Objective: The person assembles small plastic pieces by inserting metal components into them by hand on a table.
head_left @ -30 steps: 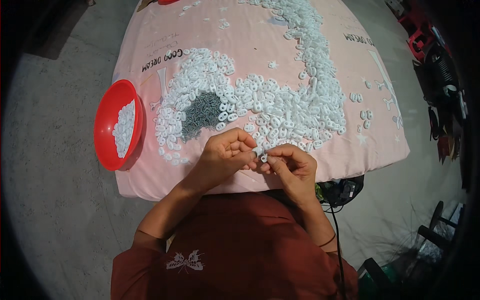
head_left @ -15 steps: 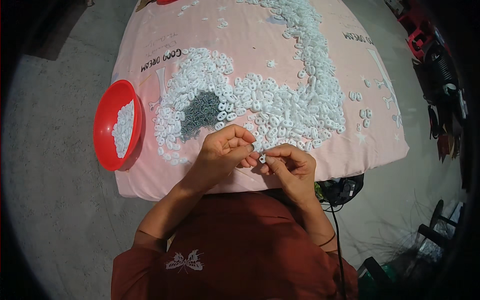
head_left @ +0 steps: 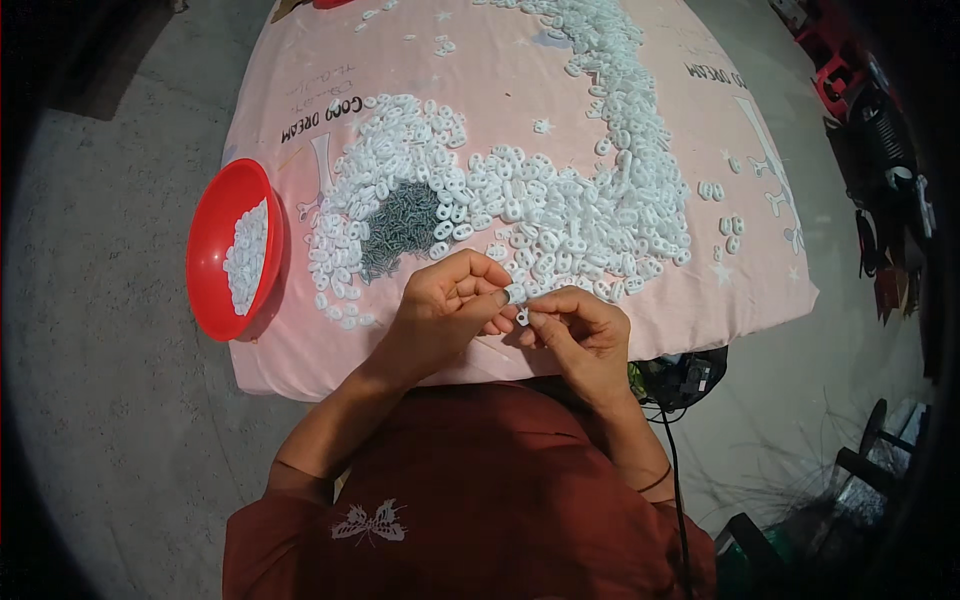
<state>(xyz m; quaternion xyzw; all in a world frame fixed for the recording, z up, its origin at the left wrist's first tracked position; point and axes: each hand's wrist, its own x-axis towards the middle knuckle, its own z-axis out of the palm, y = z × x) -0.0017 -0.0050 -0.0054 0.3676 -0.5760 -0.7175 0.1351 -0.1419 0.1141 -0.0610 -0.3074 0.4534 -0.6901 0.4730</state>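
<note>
My left hand (head_left: 452, 302) is closed in a pinch, with a white plastic piece (head_left: 516, 294) at its thumb and fingertips. Just right of it, my right hand (head_left: 582, 328) pinches a small white plastic piece with a hole (head_left: 522, 317). The fingertips of both hands nearly meet, partly hiding what they hold. Beyond them spreads a heap of white oval two-hole plastic pieces (head_left: 560, 222). A pile of small grey screw-like parts (head_left: 402, 230) lies among the white pieces, up and left of my hands.
At the left edge of the pink cloth-covered table (head_left: 500, 98) a red bowl (head_left: 208, 262) leans, holding more white pieces. Several loose white pieces (head_left: 733, 226) lie to the right. A black cable (head_left: 676, 480) hangs beside my right forearm, below a dark bag-like object (head_left: 690, 378).
My hands stay almost in place. The small holed piece in my right fingers has shifted slightly left, and the white piece at my left fingertips shows more clearly.
</note>
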